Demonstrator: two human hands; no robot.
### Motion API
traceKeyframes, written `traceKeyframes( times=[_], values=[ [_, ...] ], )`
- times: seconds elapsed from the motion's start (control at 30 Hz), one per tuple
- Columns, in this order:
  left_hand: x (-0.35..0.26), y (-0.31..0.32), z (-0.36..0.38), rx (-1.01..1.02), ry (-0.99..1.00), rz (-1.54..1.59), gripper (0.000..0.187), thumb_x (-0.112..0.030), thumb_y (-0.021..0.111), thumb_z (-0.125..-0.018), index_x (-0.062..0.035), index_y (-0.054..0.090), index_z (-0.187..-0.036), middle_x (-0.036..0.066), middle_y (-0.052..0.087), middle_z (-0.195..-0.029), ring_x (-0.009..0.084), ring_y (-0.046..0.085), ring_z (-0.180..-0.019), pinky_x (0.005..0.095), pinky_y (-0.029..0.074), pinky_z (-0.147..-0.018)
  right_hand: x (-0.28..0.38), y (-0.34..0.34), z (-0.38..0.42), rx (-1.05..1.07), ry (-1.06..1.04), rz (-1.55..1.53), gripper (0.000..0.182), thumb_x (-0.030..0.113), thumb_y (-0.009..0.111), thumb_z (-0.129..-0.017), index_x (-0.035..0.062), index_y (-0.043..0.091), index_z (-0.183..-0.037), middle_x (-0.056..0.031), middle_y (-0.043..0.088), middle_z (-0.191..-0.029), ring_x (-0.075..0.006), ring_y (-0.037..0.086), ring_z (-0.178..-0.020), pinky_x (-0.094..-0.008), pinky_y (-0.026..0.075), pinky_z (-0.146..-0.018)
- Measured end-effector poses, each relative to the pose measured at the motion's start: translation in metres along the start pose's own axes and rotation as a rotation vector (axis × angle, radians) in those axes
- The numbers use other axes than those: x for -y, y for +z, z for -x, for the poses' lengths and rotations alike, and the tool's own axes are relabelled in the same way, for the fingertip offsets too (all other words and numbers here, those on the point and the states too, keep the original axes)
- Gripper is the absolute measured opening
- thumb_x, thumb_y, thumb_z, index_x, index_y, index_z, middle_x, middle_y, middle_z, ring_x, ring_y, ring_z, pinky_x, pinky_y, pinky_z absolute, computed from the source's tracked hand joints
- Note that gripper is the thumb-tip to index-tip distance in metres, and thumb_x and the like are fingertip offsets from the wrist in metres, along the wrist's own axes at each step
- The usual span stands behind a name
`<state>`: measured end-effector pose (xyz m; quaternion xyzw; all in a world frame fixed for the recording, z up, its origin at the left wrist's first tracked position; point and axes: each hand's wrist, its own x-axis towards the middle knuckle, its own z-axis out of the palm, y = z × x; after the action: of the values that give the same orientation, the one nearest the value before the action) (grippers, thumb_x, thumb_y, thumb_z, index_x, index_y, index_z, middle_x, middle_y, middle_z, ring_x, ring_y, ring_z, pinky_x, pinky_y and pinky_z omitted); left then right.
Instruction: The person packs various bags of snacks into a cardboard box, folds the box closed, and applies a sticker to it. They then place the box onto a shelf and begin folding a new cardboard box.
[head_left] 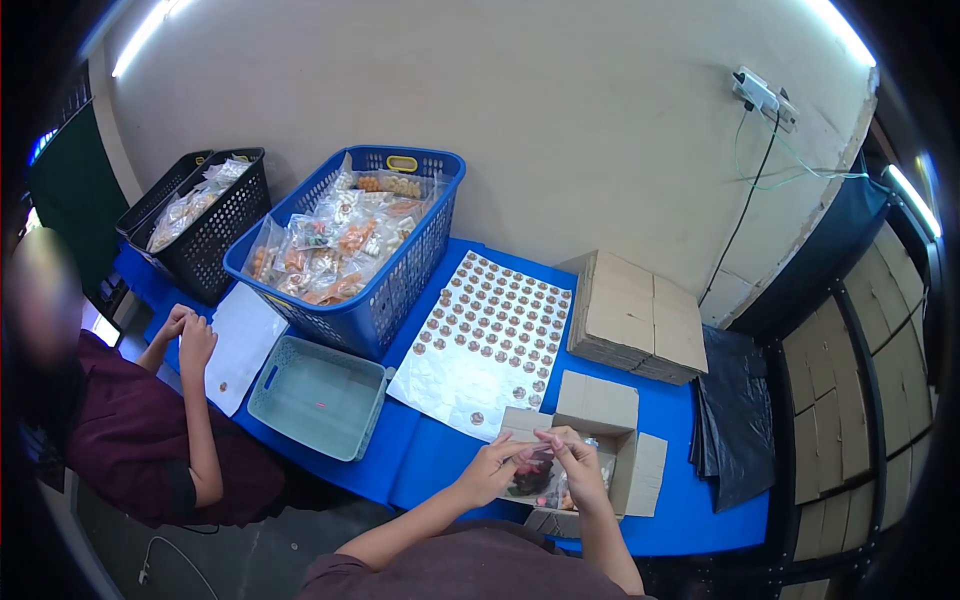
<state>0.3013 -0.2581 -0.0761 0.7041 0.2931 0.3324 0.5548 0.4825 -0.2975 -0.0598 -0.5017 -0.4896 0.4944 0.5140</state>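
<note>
Between my two hands hangs a small clear plastic bag (532,477) with dark reddish contents. My left hand (490,470) pinches its top edge from the left, and my right hand (578,468) pinches it from the right. Below and behind the bag stands an open cardboard box (618,470) with its flaps folded out. More packets (562,492) lie inside the box, partly hidden by my hands. A white sheet (440,385) with rows of round brown stickers reaches up to the box's left flap.
A blue basket (375,335) of clear snack packets stands behind a grey-green tray (320,445). Black baskets (215,235) stand at far left. Flattened cardboard boxes (640,310) and black plastic bags (735,420) lie right. A co-worker (150,430) stands left, hands together.
</note>
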Motion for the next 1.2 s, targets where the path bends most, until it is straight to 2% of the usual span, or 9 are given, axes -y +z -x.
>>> traceKeyframes(
  times=[0.17,0.23,0.33,0.47,0.6,0.7,0.77,0.87,1.2],
  values=[
    [-0.007,-0.016,0.009,0.14,-0.105,-0.047,0.046,-0.029,0.041,-0.101,-0.0085,0.04,-0.142,0.02,0.061,-0.118,0.0295,0.061,-0.106,0.0417,0.027,-0.111,-0.002,-0.004,0.001,-0.218,-0.111,-0.046,0.038,0.027,0.047,-0.1,0.001,0.058,-0.126,-0.0094,0.059,-0.126,-0.0208,0.056,-0.113,-0.0336,0.04,-0.101],
    [-0.009,-0.015,0.012,-0.084,0.056,-0.035,0.063,-0.035,0.043,-0.1,-0.0054,0.018,-0.15,0.022,0.037,-0.145,0.0331,0.042,-0.131,0.0378,0.025,-0.113,0.002,-0.004,0.003,-0.233,-0.1,-0.084,0.041,0.028,0.046,-0.101,0.0005,0.055,-0.129,-0.0099,0.055,-0.131,-0.0215,0.055,-0.115,-0.0346,0.04,-0.101],
    [0.002,-0.003,0.013,0.123,0.119,-0.128,0.081,-0.043,0.05,-0.095,-0.0016,0.006,-0.15,0.02,0.013,-0.156,0.031,0.021,-0.143,0.0375,0.021,-0.114,0.004,0.01,0.006,-0.167,-0.118,-0.095,0.045,0.03,0.043,-0.102,0.0007,0.048,-0.135,-0.0121,0.05,-0.138,-0.0248,0.052,-0.12,-0.0366,0.039,-0.102],
    [0.008,0.023,0.011,0.098,0.05,0.002,0.097,-0.047,0.066,-0.085,0.0034,0.012,-0.148,0.023,0.009,-0.155,0.0323,0.009,-0.145,0.0408,0.016,-0.116,-0.006,0.021,0.007,-0.01,-0.465,0.569,0.038,0.023,0.047,-0.099,0.0061,0.052,-0.133,-0.0147,0.048,-0.14,-0.0299,0.046,-0.126,-0.0375,0.039,-0.103],
    [-0.004,0.027,0.008,-0.033,0.062,-0.079,0.101,-0.042,0.075,-0.079,0.0052,0.017,-0.146,0.026,0.022,-0.15,0.0356,0.029,-0.138,0.0439,0.021,-0.114,-0.017,0.017,-0.004,-0.086,-0.232,0.169,0.043,0.012,0.069,-0.084,0.0081,0.06,-0.125,-0.0134,0.051,-0.135,-0.0267,0.048,-0.121,-0.0348,0.039,-0.1],
    [0.008,0.019,0.007,-0.144,0.04,-0.091,0.057,-0.029,0.075,-0.079,-0.0016,0.055,-0.124,0.017,0.058,-0.122,0.0285,0.056,-0.116,0.0471,0.027,-0.11,0.018,0.025,-0.007,-0.4,-0.282,0.266,0.033,0.013,0.08,-0.07,0.005,0.071,-0.101,-0.0065,0.061,-0.087,-0.0246,0.054,-0.099,-0.036,0.041,-0.092],
    [0.009,0.014,0.006,-0.215,0.103,-0.195,0.018,-0.02,0.071,-0.082,-0.0093,0.073,-0.095,0.005,0.072,-0.093,0.0229,0.066,-0.096,0.0497,0.025,-0.111,-0.015,-0.007,-0.01,-0.251,-0.268,0.278,0.028,0.013,0.08,-0.07,0.0047,0.071,-0.094,-0.0069,0.061,-0.088,-0.0241,0.054,-0.1,-0.0367,0.041,-0.091],
    [0.005,0.02,0.012,-0.154,0.156,-0.232,0.018,-0.02,0.068,-0.084,-0.0096,0.072,-0.099,0.005,0.072,-0.094,0.0239,0.066,-0.095,0.0517,0.021,-0.112,-0.017,-0.032,0.003,-0.099,-0.235,0.334,0.013,0.009,0.08,-0.07,0.0032,0.071,-0.076,-0.007,0.062,-0.085,-0.0231,0.055,-0.1,-0.0374,0.041,-0.09],
    [0.025,0.035,0.01,0.088,-0.056,-0.024,0.043,-0.036,0.038,-0.102,-0.0033,0.061,-0.117,0.015,0.069,-0.094,0.0231,0.066,-0.089,0.0463,0.029,-0.109,-0.024,-0.057,0.037,-0.322,0.058,-0.139,0.015,0.012,0.059,-0.093,-0.0012,0.063,-0.089,-0.0087,0.064,-0.094,-0.0177,0.064,-0.089,-0.0324,0.052,-0.079]
  ],
)
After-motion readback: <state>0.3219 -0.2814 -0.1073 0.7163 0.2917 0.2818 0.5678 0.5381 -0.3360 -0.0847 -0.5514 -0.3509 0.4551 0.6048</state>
